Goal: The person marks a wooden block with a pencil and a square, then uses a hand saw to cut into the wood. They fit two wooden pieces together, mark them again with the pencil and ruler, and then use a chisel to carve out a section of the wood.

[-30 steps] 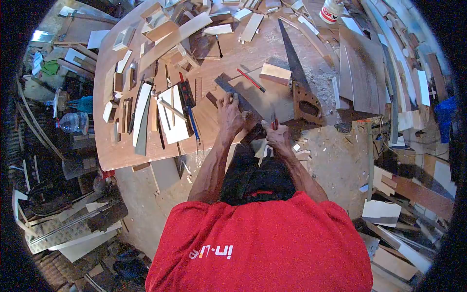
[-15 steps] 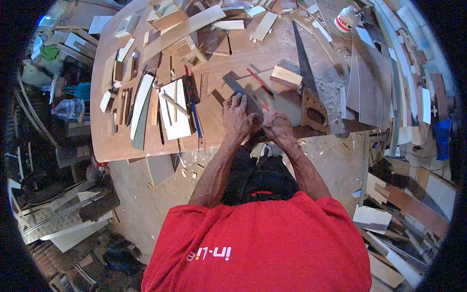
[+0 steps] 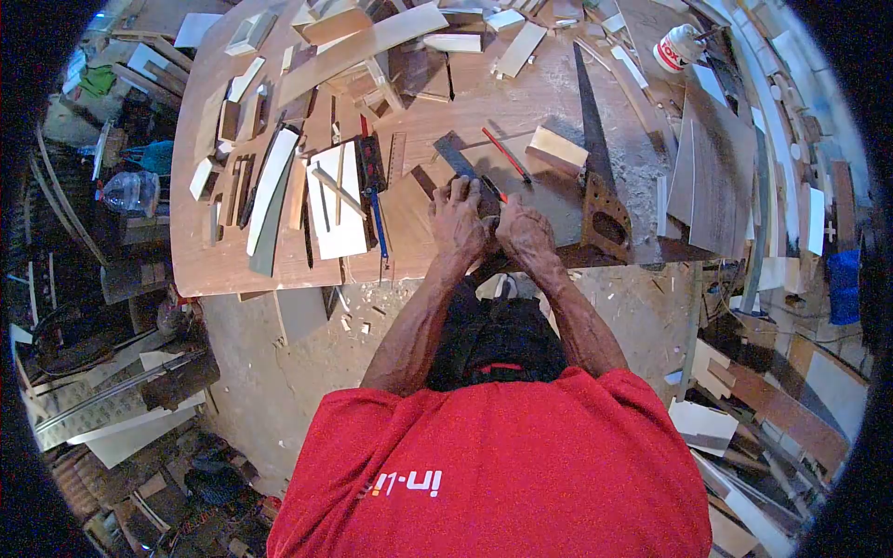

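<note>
**Q:** Two hands at one spot: what is the state of each?

**A:** The left hand [image 3: 459, 219] lies flat with fingers spread, pressing a dark metal square [image 3: 454, 152] onto the near edge of the workbench [image 3: 219, 270]. The right hand [image 3: 526, 234] is clenched round a thin red marker [image 3: 503, 197], probably a pencil, held against the square.

**Q:** How far along is the work?

**A:** By judgement, cutting has been done: sawdust [image 3: 634, 158] lies beside the handsaw [image 3: 595, 121], with a wood block [image 3: 556, 149] close by. Marking looks to be the step in hand. Any drawn line is too small to see.

**Q:** Containers?

**A:** There are two. A white tub [image 3: 677, 46] with a red label stands at the far right of the bench, contents hidden. A clear bottle [image 3: 130, 191] stands off the bench to the left, and its fill level cannot be told.
</note>
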{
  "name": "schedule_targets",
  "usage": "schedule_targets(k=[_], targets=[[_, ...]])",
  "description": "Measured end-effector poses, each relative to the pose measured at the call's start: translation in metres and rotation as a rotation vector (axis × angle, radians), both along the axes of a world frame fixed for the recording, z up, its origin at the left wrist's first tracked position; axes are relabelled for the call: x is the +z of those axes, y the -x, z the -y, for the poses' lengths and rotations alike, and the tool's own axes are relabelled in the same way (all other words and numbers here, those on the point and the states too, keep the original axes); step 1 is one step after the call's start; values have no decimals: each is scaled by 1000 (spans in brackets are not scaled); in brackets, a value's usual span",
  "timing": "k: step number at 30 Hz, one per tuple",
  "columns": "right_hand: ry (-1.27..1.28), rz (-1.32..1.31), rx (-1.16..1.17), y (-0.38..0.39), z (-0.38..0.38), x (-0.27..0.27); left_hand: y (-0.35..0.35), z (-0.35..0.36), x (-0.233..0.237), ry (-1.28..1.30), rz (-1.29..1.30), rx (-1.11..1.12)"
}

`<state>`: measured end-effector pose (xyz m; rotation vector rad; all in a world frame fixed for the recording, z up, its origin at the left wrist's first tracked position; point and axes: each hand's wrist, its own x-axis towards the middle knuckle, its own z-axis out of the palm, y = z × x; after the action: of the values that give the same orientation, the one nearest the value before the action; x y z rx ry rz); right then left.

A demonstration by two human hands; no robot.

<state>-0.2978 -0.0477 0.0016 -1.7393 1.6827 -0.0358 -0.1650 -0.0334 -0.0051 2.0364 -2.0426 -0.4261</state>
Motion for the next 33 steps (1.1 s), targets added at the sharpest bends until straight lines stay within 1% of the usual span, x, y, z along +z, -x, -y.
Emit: schedule_targets(k=[6,8,11,14,18,20,24,26,30,33], targets=[[-8,-7,-8,-2,-1,1,0,0,-2,12,4,5],[43,-6,1,-2,-1,0,0,1,-1,0,-2,5],[49,2,4,-3,-1,0,-1,1,0,16,-3,-9],[95,38,-12,-2,-2,-7,-2,1,-10,55,25,-4],[110,-4,7,-5,-2,-2,-3,2,-12,44,37,-11],[73,-44,34,-6,0,3,-3,4,-11,6,81,-15],[107,-59,67,-8,3,5,2,5,-6,38,43,11],[59,-61,82,-9,4,8,0,6,-8,23,63,4],[70,-30,83,-5,1,7,2,7,-4,41,80,7],[-5,10,67,1,-4,9,3,6,1,-22,50,10]])
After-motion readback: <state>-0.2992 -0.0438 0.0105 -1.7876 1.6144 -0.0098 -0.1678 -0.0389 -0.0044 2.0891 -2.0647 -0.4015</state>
